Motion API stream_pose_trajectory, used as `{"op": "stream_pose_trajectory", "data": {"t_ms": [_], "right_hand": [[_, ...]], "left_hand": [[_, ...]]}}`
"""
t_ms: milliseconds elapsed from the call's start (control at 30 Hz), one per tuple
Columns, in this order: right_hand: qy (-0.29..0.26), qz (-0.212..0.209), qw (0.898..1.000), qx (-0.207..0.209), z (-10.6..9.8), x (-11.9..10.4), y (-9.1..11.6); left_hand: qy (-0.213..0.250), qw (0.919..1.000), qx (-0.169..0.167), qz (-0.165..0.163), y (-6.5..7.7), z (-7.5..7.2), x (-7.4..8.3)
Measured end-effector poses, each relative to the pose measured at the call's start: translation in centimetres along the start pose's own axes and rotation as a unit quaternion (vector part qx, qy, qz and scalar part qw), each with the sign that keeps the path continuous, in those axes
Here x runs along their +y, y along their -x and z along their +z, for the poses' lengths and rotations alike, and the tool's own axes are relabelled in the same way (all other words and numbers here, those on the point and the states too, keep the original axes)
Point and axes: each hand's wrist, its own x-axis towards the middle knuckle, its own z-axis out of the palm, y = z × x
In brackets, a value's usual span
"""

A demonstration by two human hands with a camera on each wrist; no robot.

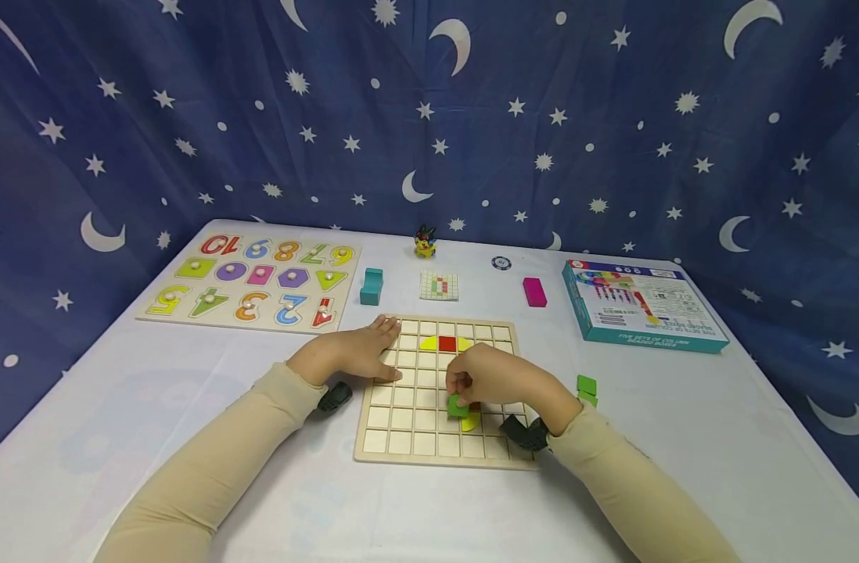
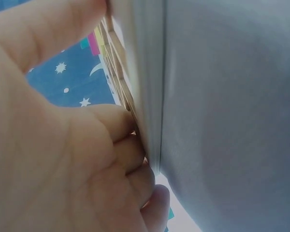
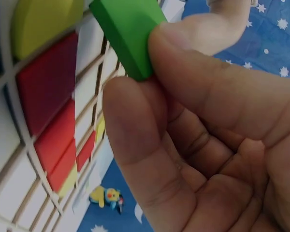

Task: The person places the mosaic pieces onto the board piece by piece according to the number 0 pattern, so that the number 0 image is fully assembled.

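A wooden grid board point(image 1: 401, 438) lies on the white table in front of me. My right hand point(image 1: 487, 381) pinches a green block point(image 1: 457, 407) point(image 3: 128, 31) just above the board's lower middle cells, beside a yellow curved piece point(image 1: 470, 422) point(image 3: 41, 19) and red pieces point(image 3: 48, 82). Near the board's far edge sit a red square point(image 1: 447, 343) and yellow pieces point(image 1: 429, 342). My left hand point(image 1: 373, 350) lies flat with straight fingers on the board's left edge point(image 2: 135, 96).
A number and shape puzzle board point(image 1: 249, 281) lies far left. A teal block point(image 1: 371, 286), a pattern card point(image 1: 440, 285), a magenta block point(image 1: 534, 292), a small toy figure point(image 1: 425, 241) and a teal box point(image 1: 641, 305) sit behind. Green blocks point(image 1: 587, 389) lie right of the grid board.
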Motion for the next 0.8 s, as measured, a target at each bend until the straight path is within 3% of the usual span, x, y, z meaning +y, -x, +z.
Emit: {"op": "stream_pose_trajectory", "data": {"t_ms": [500,800], "right_hand": [[0.034,0.008,0.999,-0.042,1.1,-0.9,-1.2],[0.032,0.009,0.999,-0.044,1.4,-1.0,-1.3]], "left_hand": [[0.0,1.0,-0.002,-0.002,0.1,0.0,0.0],[0.001,1.0,-0.001,-0.003,0.0,0.0,0.0]]}}
